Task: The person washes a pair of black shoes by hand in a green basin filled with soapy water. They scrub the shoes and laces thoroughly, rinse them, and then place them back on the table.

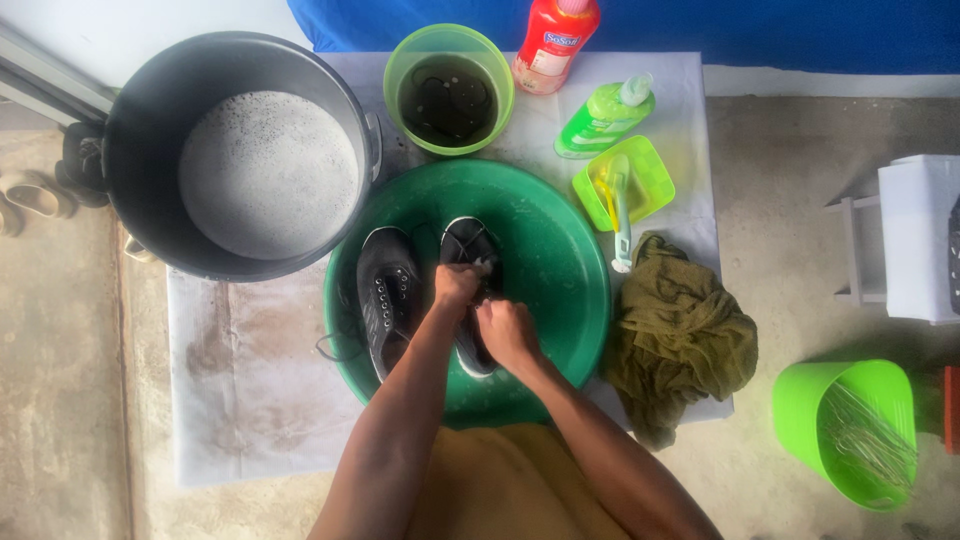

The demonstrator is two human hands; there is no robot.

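We kneel over a big green basin (pixel 560 250) that sits on a white sheet (pixel 250 400) on the floor. Two dark shoes lie inside it. The left shoe (pixel 388 290) lies by itself, with its lace trailing over the rim. The right shoe (pixel 470 245) is the one we work on.

Our left hand (pixel 457 287) is closed on the top of the right shoe, near the laces. Our right hand (pixel 506 330) is closed on it too, a bit lower down, near the heel end. Both hands pinch tight, though we cannot see each finger well.

The shoe looks light, so we think one hand could lift it. Its cloth top is soft and will bend. The sole with the white edge is stiffer, so that is a good place to hold. If the shoe is wet it may be slippery, and the thin laces may slide out of our fingers.

A big grey pot (pixel 140 120) of foamy water stands to the left. A small green bucket (pixel 420 50) holds dark laces in water. A red bottle (pixel 555 45), a green soap bottle (pixel 603 118), a brush (pixel 620 215) in a green tray (pixel 652 180), and a crumpled green cloth (pixel 680 335) are near.
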